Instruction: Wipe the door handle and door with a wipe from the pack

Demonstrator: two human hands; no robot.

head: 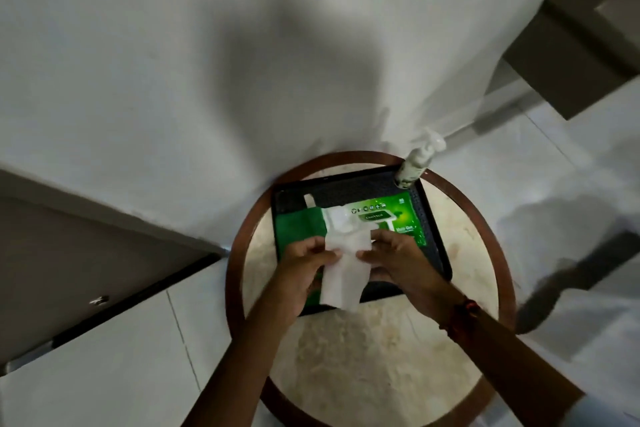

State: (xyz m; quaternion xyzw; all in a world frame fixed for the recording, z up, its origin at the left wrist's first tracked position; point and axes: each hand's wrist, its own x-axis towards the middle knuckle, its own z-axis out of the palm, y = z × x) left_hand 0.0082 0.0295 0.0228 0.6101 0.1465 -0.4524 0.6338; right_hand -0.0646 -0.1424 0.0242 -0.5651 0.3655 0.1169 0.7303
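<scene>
Above a round table, the left hand and right hand are each keeping a pinching grip on a white wipe, hanging over the green pack lying in a dark tray; a pump bottle is standing beyond.

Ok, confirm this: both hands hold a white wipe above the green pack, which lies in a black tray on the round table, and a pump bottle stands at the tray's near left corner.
Not quite. The head view shows the pump bottle at the tray's far right corner. The rest stands: left hand and right hand hold the white wipe above the green pack on the round table.
</scene>
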